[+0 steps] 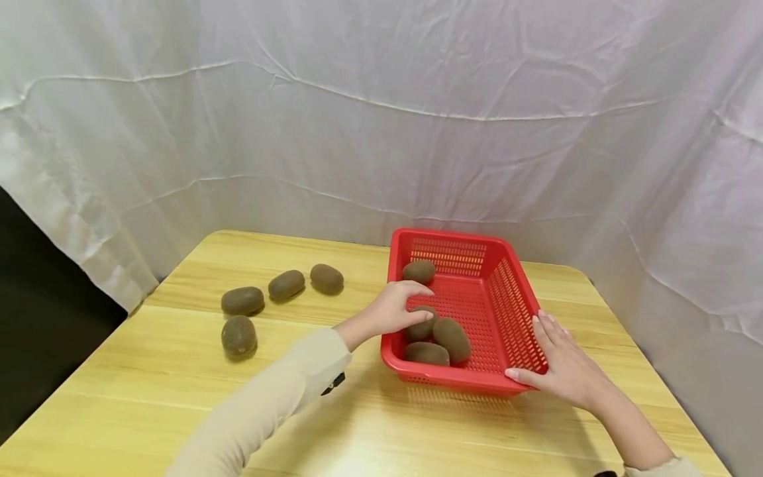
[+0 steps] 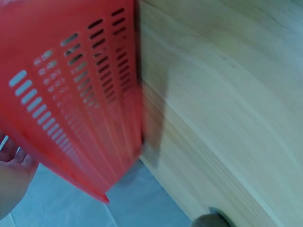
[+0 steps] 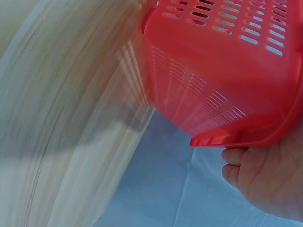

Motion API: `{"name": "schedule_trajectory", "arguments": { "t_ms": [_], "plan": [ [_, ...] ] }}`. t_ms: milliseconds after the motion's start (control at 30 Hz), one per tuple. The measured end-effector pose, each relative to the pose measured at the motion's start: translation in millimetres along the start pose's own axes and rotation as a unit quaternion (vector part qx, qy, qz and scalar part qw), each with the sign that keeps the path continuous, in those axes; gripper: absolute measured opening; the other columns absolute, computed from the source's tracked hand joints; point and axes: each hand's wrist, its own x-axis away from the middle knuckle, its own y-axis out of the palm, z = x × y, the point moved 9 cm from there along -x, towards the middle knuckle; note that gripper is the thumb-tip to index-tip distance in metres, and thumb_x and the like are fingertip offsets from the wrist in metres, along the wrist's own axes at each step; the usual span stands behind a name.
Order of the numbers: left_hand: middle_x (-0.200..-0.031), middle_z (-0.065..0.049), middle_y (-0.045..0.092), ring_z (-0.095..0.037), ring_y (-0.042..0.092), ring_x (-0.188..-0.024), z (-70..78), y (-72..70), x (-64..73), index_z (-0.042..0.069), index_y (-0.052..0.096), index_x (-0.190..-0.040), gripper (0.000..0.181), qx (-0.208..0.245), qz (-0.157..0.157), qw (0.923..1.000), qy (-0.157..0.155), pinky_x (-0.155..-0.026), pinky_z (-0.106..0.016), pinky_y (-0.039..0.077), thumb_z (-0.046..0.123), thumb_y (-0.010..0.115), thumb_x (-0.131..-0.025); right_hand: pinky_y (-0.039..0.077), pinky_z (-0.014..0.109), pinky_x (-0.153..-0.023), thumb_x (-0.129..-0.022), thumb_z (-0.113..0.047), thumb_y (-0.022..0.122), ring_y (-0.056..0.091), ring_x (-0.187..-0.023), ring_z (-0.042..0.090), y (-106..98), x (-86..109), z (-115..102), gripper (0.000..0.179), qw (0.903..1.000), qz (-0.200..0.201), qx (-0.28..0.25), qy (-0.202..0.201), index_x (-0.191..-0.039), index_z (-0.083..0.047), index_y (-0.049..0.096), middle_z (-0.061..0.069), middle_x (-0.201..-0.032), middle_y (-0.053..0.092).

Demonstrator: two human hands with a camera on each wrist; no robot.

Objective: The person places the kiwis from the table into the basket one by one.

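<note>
A red plastic basket (image 1: 456, 377) with slotted walls stands on the table, with several kiwifruits inside. My left hand (image 1: 396, 308) reaches over its left rim, thumb and fingers apart with nothing between them. Under the thumb lies one kiwifruit (image 1: 421, 324), partly hidden by the hand. Beside it are another kiwifruit (image 1: 452, 339) and one at the front wall (image 1: 426, 354); a kiwifruit (image 1: 419, 271) lies at the back left. My right hand (image 1: 563, 364) rests on the basket's front right corner, fingers straight along the right rim and thumb on the corner.
Left of the basket, several kiwifruits lie on the wooden table (image 1: 149, 377): one at the near side (image 1: 239, 337), the others in a row behind, such as the kiwifruit (image 1: 326, 279) closest to the basket. A white curtain (image 1: 334, 152) hangs behind the table and at both sides.
</note>
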Motion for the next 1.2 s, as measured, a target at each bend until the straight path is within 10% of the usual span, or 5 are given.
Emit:
{"name": "schedule_trajectory", "arguments": {
  "t_ms": [1200],
  "plan": [
    [-0.117,-0.017,0.064,-0.029,0.058,-0.113,-52.0,-57.7,58.1,-0.001,0.064,-0.112,0.038,0.001,0.152,0.9873,-0.044,-0.097,-0.042,0.047,0.015,0.073,-0.079,0.011,0.062,-0.111,-0.079,-0.056,0.062,0.011,-0.138,0.046,1,0.4,1,0.105,1.0,0.0,-0.009,0.002,-0.145,0.008,0.011,0.027,-0.152,0.009]
  ]
}}
